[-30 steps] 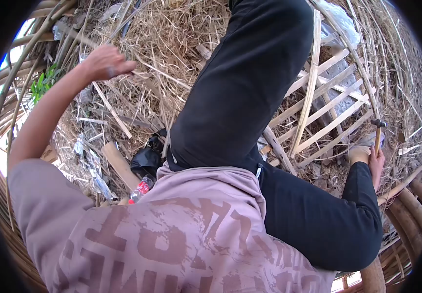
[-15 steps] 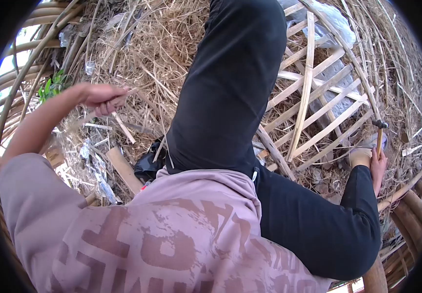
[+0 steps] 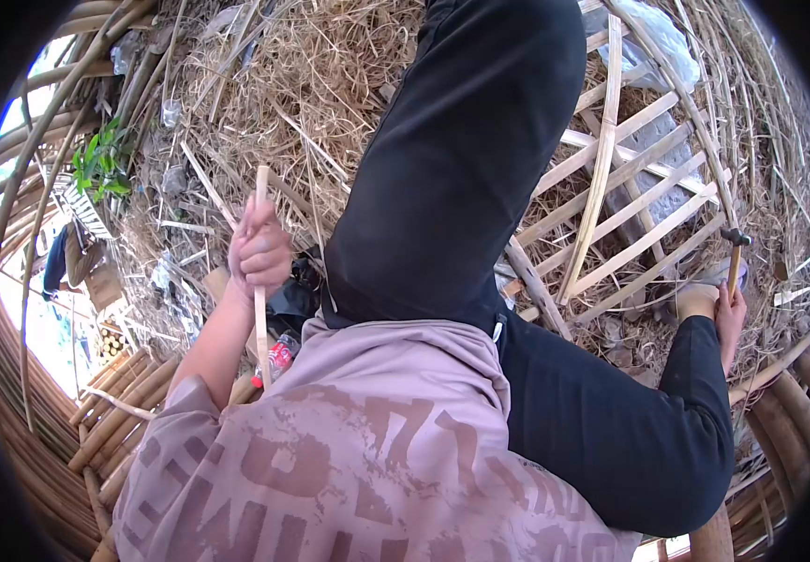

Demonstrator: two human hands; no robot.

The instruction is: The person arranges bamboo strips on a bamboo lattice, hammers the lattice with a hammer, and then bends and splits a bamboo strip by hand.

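My left hand (image 3: pixel 260 251) is closed around a thin, pale bamboo strip (image 3: pixel 260 328). It is beside my left thigh, and the strip sticks out above and below the fist. On the far right, near my foot (image 3: pixel 697 302), my right hand (image 3: pixel 730 323) is wrapped around the wooden handle of a hammer (image 3: pixel 735 251). The hammer's dark head points up, away from me. Between my legs lies a lattice of bamboo strips (image 3: pixel 631 220) within a curved frame; the hammer head is close to its right edge.
Dry shavings (image 3: pixel 302 103) cover the ground. A red-labelled bottle (image 3: pixel 280 356) and a black bag (image 3: pixel 294 304) lie by my left hip. Bamboo poles (image 3: pixel 128 412) stand at left, with a green plant (image 3: pixel 102 167) above. A plastic bag (image 3: pixel 653 42) lies beyond the lattice.
My left hand has swung in from the far left toward my thigh, and the strip now stands lengthwise in view. My right hand keeps the hammer in nearly the same place.
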